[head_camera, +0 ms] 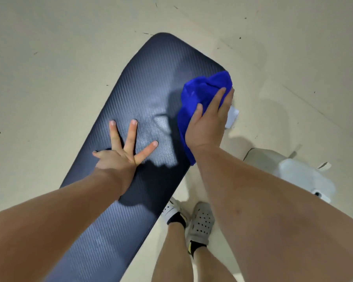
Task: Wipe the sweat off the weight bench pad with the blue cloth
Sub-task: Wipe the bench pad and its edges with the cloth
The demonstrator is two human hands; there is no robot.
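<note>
The dark ribbed weight bench pad (147, 82) runs from the bottom left up to the middle of the view. The bunched blue cloth (200, 92) lies over the pad's right edge near its far end. My right hand (209, 121) presses flat on the cloth, fingers straight, and covers its lower part. A white label (232, 117) sticks out from under that hand. My left hand (123, 151) rests on the pad's middle with fingers spread wide. A lighter patch shows on the pad between my hands.
Pale beige floor (49, 58) surrounds the bench. My two feet in a white clog (200, 222) and a white shoe (171, 210) stand right of the pad at the bottom. A white object (302, 176) sits on the floor at the right.
</note>
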